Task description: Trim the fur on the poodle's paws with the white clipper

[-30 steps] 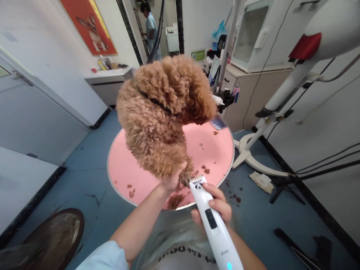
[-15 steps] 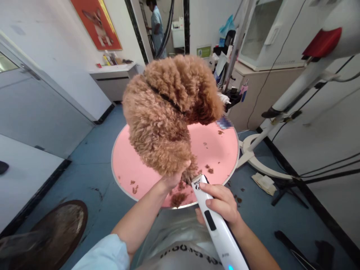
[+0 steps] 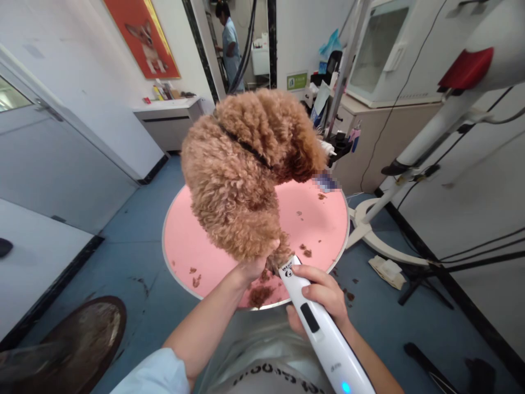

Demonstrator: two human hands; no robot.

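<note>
A curly brown dog (image 3: 233, 180) with a dark band around its neck stands on a round pink table (image 3: 180, 235), its head toward the right. My left hand (image 3: 255, 266) is closed around the dog's lower leg near the table's front edge; fur covers part of the fingers. In my right hand (image 3: 324, 295) is a white hair clipper (image 3: 318, 328) with a blue light lit at its lower end. The clipper's blade end touches the fur of the paw (image 3: 279, 257) beside my left hand. Cut fur (image 3: 260, 296) lies in clumps below the paw.
A white stand (image 3: 414, 148) with a red part rises at the right, its base on the blue floor. Behind the table are a cabinet (image 3: 381, 142) and a tool holder (image 3: 340, 143). A co-worker (image 3: 230, 46) stands beyond the doorway. A round brown disc (image 3: 88, 339) is at lower left.
The view has shifted slightly, so most things sit a little lower. Both hands keep their hold, and the clipper stays against the paw.
</note>
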